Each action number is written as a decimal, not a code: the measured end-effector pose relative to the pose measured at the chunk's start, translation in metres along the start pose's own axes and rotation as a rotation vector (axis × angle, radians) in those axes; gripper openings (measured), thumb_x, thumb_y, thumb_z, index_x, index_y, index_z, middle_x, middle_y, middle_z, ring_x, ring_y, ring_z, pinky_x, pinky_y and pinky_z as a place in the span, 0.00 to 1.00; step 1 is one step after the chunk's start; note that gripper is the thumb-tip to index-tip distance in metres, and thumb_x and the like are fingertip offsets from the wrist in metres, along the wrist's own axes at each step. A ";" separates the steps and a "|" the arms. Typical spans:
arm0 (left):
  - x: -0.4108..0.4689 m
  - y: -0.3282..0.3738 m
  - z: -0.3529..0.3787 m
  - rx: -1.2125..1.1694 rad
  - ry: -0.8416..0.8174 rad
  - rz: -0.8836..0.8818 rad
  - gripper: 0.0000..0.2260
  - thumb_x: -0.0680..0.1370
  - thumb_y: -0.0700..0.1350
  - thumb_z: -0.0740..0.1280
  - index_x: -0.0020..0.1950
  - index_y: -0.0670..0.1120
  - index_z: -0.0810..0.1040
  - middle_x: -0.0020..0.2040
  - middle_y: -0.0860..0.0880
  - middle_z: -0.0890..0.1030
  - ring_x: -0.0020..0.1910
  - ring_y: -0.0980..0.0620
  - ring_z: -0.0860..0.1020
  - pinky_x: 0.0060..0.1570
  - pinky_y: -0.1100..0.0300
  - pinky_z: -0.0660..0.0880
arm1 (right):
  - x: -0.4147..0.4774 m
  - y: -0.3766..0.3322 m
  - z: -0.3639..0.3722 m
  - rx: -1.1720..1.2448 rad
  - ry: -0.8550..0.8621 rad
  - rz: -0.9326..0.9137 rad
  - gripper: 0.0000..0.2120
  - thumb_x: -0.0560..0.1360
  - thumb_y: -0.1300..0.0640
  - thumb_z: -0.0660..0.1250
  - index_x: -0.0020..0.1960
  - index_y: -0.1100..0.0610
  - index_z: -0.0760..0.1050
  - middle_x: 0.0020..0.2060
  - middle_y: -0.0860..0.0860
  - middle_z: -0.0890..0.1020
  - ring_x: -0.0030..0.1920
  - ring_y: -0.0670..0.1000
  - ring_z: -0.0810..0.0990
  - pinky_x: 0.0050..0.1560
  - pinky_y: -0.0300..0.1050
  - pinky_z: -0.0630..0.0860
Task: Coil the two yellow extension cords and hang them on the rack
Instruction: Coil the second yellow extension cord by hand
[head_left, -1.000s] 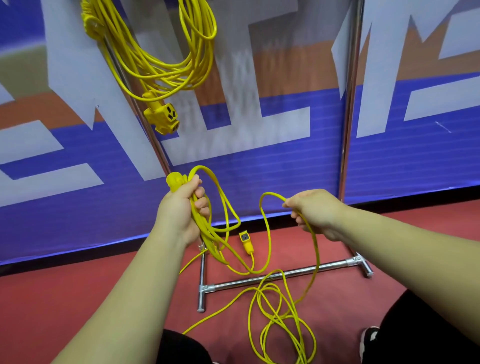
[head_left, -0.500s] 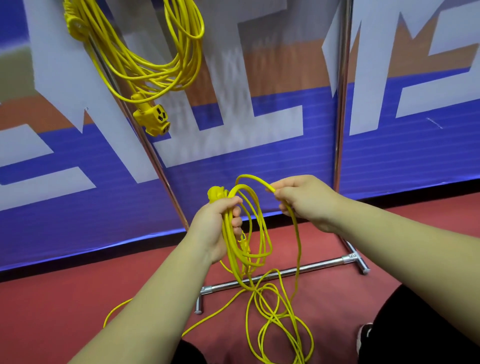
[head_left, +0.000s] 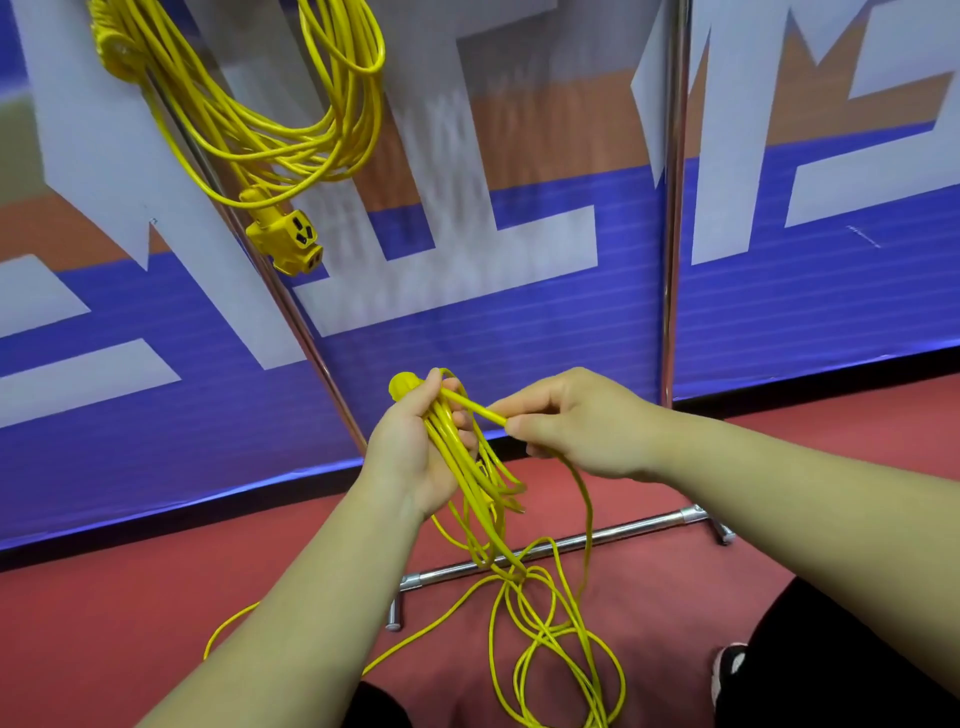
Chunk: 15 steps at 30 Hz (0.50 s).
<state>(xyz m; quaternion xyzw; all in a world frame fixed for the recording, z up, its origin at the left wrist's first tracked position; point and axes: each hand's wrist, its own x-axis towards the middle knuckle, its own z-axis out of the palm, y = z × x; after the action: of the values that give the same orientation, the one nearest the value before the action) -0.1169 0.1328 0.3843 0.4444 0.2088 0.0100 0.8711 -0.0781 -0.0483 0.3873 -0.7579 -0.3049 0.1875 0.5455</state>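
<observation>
- The left hand (head_left: 415, 457) grips the gathered loops of the second cord (head_left: 478, 499), its plug end poking out on top.
- The right hand (head_left: 576, 421) pinches the next strand, feeding it across.
- Loose cord trails on the floor (head_left: 130, 597); it could likely snag on the rack (head_left: 571, 543) foot or knot.
- The first cord (head_left: 270, 130) hangs coiled on the rack, upper left.
</observation>
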 end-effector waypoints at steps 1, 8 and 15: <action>-0.001 0.001 0.002 0.005 0.016 0.014 0.10 0.82 0.49 0.65 0.45 0.45 0.77 0.34 0.51 0.75 0.29 0.55 0.73 0.26 0.64 0.68 | -0.001 0.000 0.001 -0.021 -0.006 -0.003 0.13 0.80 0.59 0.66 0.54 0.42 0.84 0.37 0.58 0.81 0.38 0.49 0.76 0.43 0.42 0.74; -0.004 0.030 0.009 -0.045 -0.106 0.223 0.13 0.84 0.46 0.60 0.41 0.45 0.74 0.34 0.51 0.75 0.33 0.54 0.77 0.41 0.55 0.78 | 0.003 0.007 0.021 0.210 -0.075 0.025 0.05 0.83 0.65 0.60 0.50 0.59 0.73 0.39 0.54 0.82 0.38 0.49 0.80 0.46 0.48 0.78; -0.005 0.082 -0.018 -0.308 -0.164 0.338 0.12 0.84 0.49 0.58 0.42 0.48 0.71 0.30 0.56 0.70 0.24 0.60 0.68 0.27 0.67 0.69 | 0.001 0.033 0.027 -0.018 -0.302 0.081 0.07 0.84 0.59 0.61 0.48 0.57 0.73 0.39 0.51 0.83 0.41 0.49 0.81 0.50 0.51 0.78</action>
<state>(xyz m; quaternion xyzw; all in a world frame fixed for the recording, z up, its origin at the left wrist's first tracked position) -0.1141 0.1949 0.4407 0.3345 0.0560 0.1513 0.9285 -0.0854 -0.0361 0.3474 -0.7378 -0.3540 0.3184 0.4785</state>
